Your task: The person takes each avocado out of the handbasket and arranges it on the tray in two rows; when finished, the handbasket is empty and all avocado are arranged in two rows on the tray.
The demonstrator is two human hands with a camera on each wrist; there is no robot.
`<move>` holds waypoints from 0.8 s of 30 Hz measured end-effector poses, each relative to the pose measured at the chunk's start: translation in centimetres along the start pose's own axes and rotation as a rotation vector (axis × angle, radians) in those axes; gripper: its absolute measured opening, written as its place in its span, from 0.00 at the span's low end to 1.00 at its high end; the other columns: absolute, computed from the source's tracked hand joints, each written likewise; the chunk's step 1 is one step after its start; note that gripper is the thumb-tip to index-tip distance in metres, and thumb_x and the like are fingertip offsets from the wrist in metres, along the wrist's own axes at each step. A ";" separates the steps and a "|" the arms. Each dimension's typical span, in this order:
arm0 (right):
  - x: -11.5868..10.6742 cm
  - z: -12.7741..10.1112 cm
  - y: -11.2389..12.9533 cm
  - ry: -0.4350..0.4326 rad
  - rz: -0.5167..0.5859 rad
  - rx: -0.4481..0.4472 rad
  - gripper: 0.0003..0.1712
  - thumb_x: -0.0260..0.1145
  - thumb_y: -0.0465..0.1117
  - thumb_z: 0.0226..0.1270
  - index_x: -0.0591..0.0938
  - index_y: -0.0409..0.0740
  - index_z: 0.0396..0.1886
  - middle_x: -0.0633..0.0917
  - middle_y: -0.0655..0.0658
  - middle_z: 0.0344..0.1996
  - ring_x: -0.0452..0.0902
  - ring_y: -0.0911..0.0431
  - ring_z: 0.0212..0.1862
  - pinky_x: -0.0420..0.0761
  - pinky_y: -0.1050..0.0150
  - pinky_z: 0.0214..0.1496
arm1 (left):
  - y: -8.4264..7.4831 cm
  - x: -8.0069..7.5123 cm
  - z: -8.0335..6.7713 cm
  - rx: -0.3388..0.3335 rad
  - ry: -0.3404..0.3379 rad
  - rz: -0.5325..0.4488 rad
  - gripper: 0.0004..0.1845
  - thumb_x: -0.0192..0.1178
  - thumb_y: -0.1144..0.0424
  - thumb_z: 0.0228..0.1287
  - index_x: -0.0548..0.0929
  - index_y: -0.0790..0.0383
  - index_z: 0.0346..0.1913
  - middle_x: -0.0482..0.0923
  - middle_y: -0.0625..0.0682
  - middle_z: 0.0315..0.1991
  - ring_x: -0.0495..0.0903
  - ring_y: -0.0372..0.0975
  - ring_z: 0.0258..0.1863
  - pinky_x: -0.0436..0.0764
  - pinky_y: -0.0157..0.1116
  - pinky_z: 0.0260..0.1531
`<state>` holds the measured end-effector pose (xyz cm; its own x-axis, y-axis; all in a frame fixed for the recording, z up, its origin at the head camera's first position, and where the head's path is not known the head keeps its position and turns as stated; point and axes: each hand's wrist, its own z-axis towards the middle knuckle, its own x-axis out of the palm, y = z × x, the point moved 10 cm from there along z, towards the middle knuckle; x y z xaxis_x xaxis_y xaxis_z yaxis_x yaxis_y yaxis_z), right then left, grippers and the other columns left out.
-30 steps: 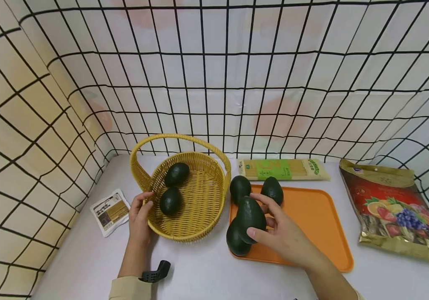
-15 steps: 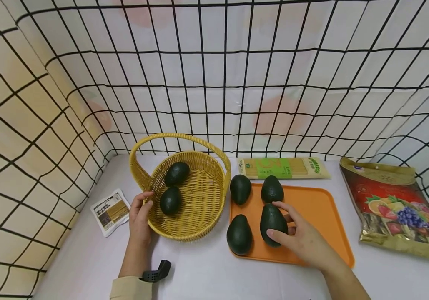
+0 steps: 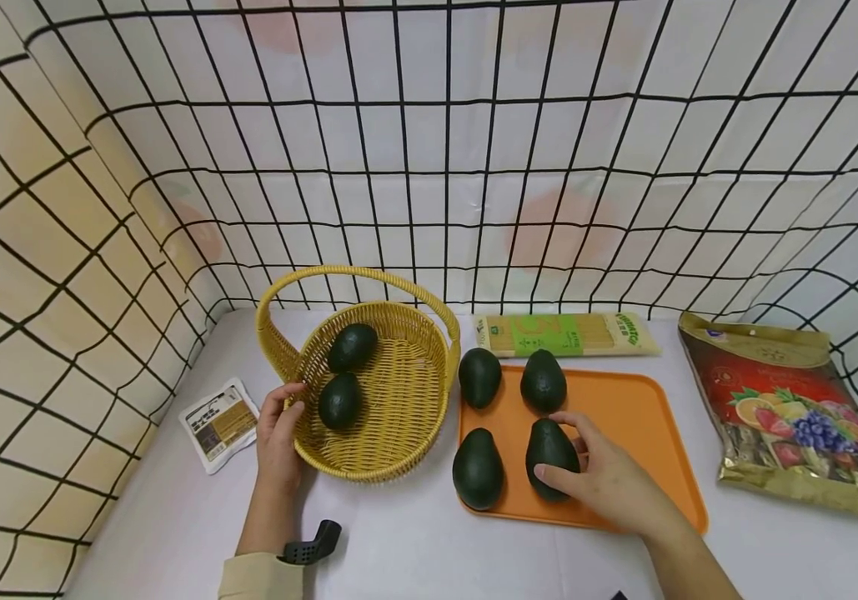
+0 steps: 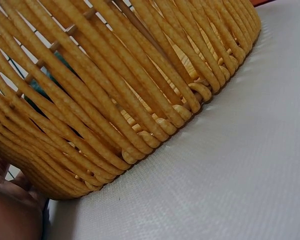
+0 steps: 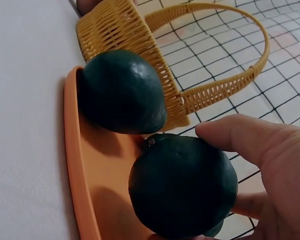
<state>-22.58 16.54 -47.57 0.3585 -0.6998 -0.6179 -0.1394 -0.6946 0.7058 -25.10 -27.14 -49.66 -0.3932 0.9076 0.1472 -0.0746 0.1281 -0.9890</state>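
My right hand (image 3: 612,483) grips a dark green avocado (image 3: 551,460) at the front middle of the orange tray (image 3: 634,425), thumb and fingers around its sides. In the right wrist view this avocado (image 5: 182,185) appears close over the tray. Three more avocados lie on the tray: one at front left (image 3: 478,469), one at back left (image 3: 479,378) and one behind the held one (image 3: 544,381). My left hand (image 3: 278,442) holds the left rim of the yellow woven basket (image 3: 398,400). Two avocados, one further back (image 3: 352,347) and one nearer (image 3: 340,402), lie inside its left half.
A noodle packet (image 3: 567,335) lies behind the tray. To the right is a red and gold candy bag (image 3: 789,417), and a small white and brown packet (image 3: 221,423) lies left of the basket. Black wire mesh (image 3: 429,175) encloses the back and sides; the basket's handle arches upward.
My right hand has carried its avocado rightward from over the front-left avocado to the tray's front middle, then slightly nearer to me. The left hand has stayed at the basket.
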 end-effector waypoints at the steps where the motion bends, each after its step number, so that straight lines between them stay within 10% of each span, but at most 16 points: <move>1: 0.1 0.0 0.0 0.005 -0.008 -0.001 0.48 0.74 0.63 0.59 0.62 0.59 0.75 0.81 0.38 0.55 0.77 0.47 0.54 0.78 0.55 0.46 | 0.0 0.0 0.0 -0.001 -0.001 0.001 0.14 0.46 0.68 0.74 0.80 0.55 0.53 0.69 0.43 0.64 0.59 0.36 0.72 0.56 0.48 0.75; 24: 0.8 0.2 -0.5 0.077 -0.105 0.002 0.48 0.72 0.65 0.60 0.67 0.51 0.75 0.82 0.42 0.50 0.77 0.52 0.46 0.76 0.55 0.44 | -0.1 0.1 0.1 0.028 0.014 0.011 0.14 0.44 0.68 0.75 0.78 0.60 0.56 0.71 0.42 0.61 0.63 0.36 0.69 0.61 0.40 0.69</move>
<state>-22.38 16.27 -48.49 0.4412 -0.6084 -0.6597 -0.0994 -0.7637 0.6378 -25.25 -27.08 -49.52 -0.3811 0.9145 0.1359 -0.0960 0.1070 -0.9896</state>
